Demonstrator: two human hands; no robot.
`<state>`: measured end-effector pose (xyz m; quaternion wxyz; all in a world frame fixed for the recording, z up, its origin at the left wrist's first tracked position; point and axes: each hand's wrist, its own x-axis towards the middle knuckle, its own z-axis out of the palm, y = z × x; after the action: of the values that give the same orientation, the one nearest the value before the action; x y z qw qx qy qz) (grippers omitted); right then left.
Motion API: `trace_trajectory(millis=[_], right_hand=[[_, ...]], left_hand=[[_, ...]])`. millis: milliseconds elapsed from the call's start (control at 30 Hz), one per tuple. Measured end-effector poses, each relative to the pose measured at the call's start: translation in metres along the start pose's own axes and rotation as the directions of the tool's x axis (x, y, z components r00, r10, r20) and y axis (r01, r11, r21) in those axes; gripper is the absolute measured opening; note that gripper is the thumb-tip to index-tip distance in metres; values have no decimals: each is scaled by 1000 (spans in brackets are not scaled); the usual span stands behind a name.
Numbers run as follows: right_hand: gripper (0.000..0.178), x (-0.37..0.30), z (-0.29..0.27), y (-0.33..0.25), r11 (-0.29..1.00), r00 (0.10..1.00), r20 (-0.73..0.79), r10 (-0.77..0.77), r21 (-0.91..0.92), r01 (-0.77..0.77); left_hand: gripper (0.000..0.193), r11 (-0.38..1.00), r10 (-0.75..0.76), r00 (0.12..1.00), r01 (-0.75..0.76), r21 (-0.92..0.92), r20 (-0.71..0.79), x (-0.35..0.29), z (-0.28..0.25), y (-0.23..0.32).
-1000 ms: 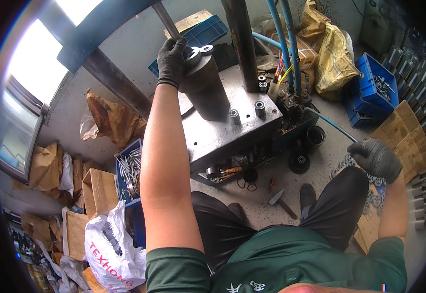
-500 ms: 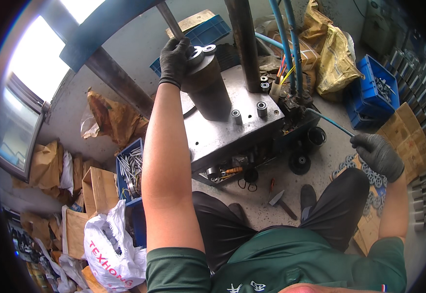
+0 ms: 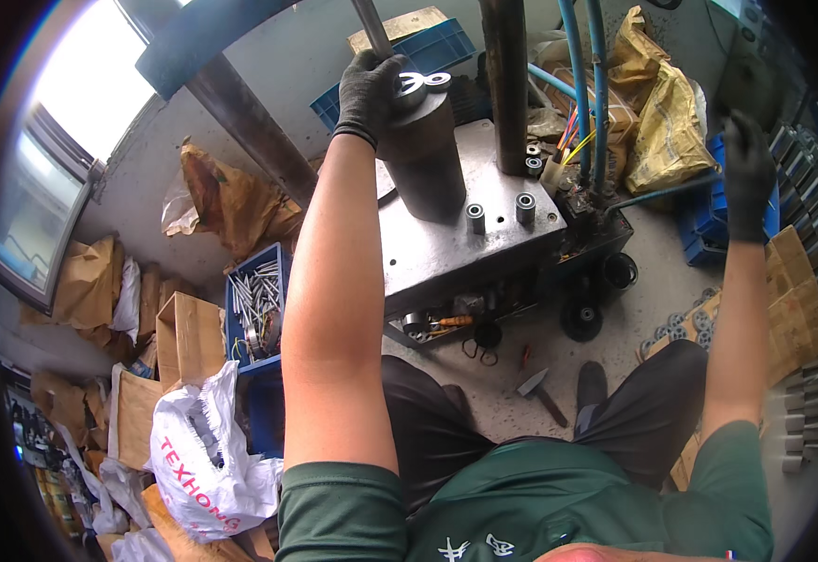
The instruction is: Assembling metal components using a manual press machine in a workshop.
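Note:
My left hand point(image 3: 369, 94), in a dark glove, is closed round the lower end of a metal rod point(image 3: 372, 28). It is right beside a steel ring point(image 3: 411, 86) on top of an upright steel cylinder point(image 3: 428, 169); its fingers hide where rod and ring meet. A second ring point(image 3: 438, 81) lies next to the first. My gloved right hand point(image 3: 749, 183), blurred, is raised at the end of a blue lever point(image 3: 667, 190) and appears closed on it. Small bearing-like cylinders point(image 3: 525, 208) stand on the metal press table point(image 3: 418, 258).
Dark press columns point(image 3: 507, 84) and blue pipes point(image 3: 597, 94) rise around the table. A hammer point(image 3: 542, 397) lies on the floor by my feet. Left is a blue crate point(image 3: 257, 304) of metal pins beside a white sack point(image 3: 208, 459); right are blue bins point(image 3: 709, 225) and stacked metal parts point(image 3: 817, 375).
My right hand has swung upward with the lever's outer end. My left hand stays at the ring on the cylinder. The whole view has shifted slightly.

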<state>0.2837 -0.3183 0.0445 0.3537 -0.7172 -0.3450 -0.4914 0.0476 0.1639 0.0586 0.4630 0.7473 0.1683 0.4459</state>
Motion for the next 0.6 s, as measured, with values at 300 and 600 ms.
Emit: trace_trajectory(millis=[300, 600], right_hand=[[25, 34, 77, 22, 925, 950, -14, 311, 236, -299], [18, 31, 84, 28, 896, 951, -77, 298, 367, -251]], left_hand=[[22, 937, 25, 993, -65, -343, -120, 5, -10, -8], [22, 968, 243, 970, -242, -72, 7, -4, -14, -2]])
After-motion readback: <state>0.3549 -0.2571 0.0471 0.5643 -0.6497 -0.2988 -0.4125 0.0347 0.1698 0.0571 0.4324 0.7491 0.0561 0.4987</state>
